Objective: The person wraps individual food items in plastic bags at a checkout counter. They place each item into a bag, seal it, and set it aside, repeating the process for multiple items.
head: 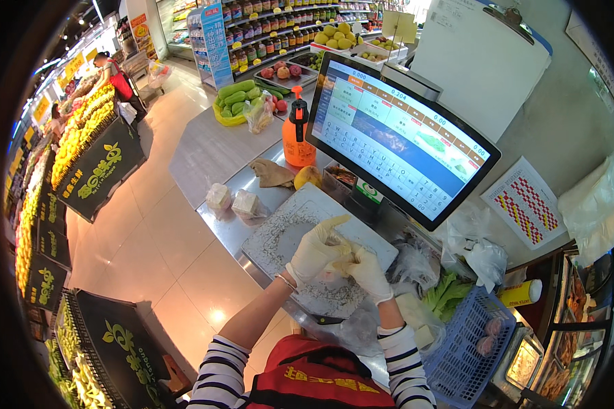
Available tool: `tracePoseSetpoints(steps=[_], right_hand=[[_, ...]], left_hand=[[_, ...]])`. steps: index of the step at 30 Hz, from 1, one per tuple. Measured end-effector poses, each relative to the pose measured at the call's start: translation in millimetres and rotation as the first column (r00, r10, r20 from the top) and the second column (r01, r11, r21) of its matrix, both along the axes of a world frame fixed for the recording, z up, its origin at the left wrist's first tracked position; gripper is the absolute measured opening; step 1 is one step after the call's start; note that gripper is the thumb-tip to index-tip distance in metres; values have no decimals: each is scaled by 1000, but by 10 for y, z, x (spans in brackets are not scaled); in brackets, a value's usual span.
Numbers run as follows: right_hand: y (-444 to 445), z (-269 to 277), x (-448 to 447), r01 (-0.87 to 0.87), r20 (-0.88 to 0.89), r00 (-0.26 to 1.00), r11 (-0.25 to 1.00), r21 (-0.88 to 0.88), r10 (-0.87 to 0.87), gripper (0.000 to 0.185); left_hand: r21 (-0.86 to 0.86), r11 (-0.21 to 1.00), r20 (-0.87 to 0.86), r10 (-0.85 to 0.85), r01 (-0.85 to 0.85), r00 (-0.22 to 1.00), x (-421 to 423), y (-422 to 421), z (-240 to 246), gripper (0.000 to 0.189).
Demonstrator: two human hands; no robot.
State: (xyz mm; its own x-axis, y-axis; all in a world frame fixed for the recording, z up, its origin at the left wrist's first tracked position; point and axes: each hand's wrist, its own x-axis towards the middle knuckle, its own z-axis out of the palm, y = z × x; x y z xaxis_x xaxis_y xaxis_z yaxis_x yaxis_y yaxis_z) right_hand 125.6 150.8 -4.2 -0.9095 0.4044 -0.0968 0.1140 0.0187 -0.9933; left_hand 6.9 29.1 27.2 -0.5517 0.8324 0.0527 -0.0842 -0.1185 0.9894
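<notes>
Both my hands wear pale translucent gloves and meet above the plate of a weighing scale (286,212), whose surface is speckled with dirt. My left hand (320,250) has its fingers bent towards my right hand (366,268), and the fingertips come together over something small and pale. What lies between them is mostly hidden, so a firm hold cannot be told. The scale's touchscreen (399,138) stands lit behind the plate. Two pale blocks in clear plastic bags, one nearer (248,204) and one farther (218,197), rest on the metal counter left of the plate.
An orange spray bottle (299,135), a brown cloth (272,174) and a yellow round fruit (307,177) stand behind the scale. Crumpled plastic bags (414,263), leafy greens (442,296) and a blue plastic basket (463,353) are at the right. A person (120,82) stands by fruit displays, far left.
</notes>
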Motion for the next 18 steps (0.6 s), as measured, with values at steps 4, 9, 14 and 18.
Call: tracePoseSetpoints(steps=[4,9,14,18], right_hand=[[-29,-177,-72,111,154,984,981,-161,-86,26],[-106,-278,-94,274,101,961,857,-437,-257,17],[-179,-429,-162,337,-49,936,926,-173,-349,17],[-168,-421,-182,164,-156,984,782,602,-86,18]], left_hand=[[-149,987,-267,25,-66,963,20,-73,202,61],[-262,957,-918,-207,-126,338,-23,-309,459,53],[-112,967,-983,-142,229,119,-56,-218,472,47],[-310,946,-924,-324,94,205,-151,-100,441,53]])
